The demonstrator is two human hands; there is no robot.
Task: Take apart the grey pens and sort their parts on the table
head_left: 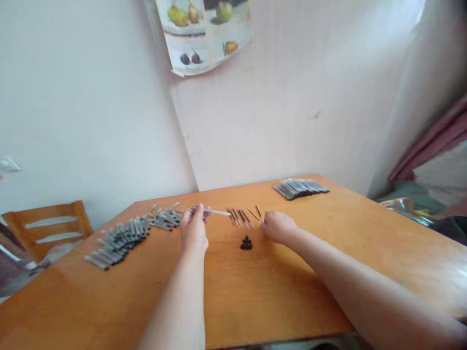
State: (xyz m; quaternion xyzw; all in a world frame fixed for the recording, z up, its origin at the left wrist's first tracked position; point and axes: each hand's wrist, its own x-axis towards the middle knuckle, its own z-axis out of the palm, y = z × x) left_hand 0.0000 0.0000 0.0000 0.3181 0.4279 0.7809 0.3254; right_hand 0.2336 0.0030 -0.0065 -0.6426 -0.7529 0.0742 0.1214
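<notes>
My left hand (pixel 194 227) is closed around a clear pen barrel (pixel 218 212), which points right over the table. Pen refills (pixel 241 217) with dark ink lie in a loose row between my hands. At the right end of that row, my right hand (pixel 278 227) has its fingers pinched on the near end of a pen refill (pixel 258 211); the fingertips are partly hidden. A small pile of black pen caps or plugs (pixel 246 243), too small to tell which, sits just in front of the refills.
Many clear pens or barrels with black ends (pixel 126 238) spread over the left of the wooden table (pixel 233 301). A neat row of similar pens (pixel 301 188) lies at the back right. A wooden chair (pixel 47 226) stands at the left; a wall rises behind the table.
</notes>
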